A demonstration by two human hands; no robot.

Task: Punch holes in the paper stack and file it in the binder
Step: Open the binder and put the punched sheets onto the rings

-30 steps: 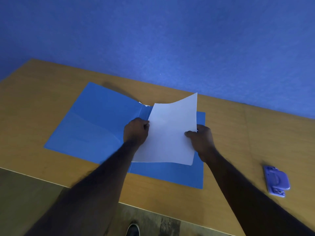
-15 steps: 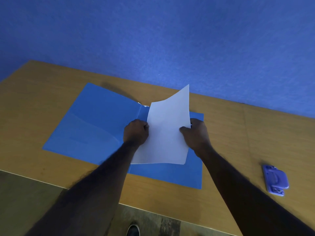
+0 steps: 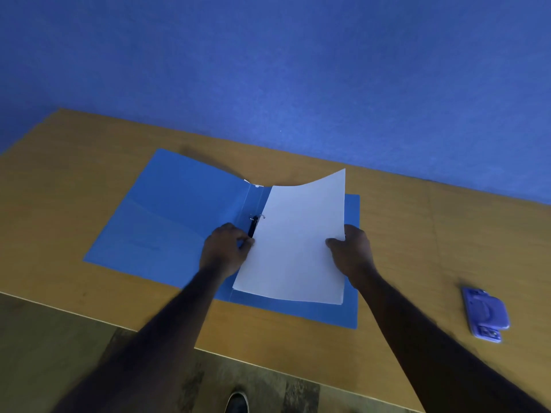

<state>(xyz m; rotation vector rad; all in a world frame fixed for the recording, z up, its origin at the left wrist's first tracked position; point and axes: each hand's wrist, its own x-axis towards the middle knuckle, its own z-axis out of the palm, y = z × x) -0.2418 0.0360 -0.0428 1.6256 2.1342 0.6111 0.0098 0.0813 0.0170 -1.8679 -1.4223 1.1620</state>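
Binder (image 3: pixel 179 222) lies open and flat on the bench (image 3: pixel 417 234), blue covers spread left and right. The ring clip (image 3: pixel 255 221) shows at the spine, a small metal ring with a black bar below it.

Paper (image 3: pixel 298 242) is held over the binder's right half. Its left edge sits right at the ring clip. The far right corner curls up off the cover, and the near edge is low, on or just above it.

Left hand (image 3: pixel 223 251) has its fingers curled at the paper's left edge, just beside the black bar. It looks like a pinch on the paper edge, but contact with the bar can't be ruled out. Right hand (image 3: pixel 353 254) grips the right edge, thumb on top and fingers underneath.

Punch (image 3: pixel 486 314) sits alone on the bench, far right, well apart from the binder, with nobody touching it.

Progress, as a judgement:
- Punching is probably done, since the punch is set aside and the paper is at the rings.
- The holes themselves are not visible, so this is unconfirmed.
- Filing is under way and not finished. I can't tell whether any ring is through the paper.
- Left to do: seat the holes on the rings, flatten the paper, close the clip and shut the cover.

A shoe (image 3: pixel 237 402) shows on the floor below the bench edge.
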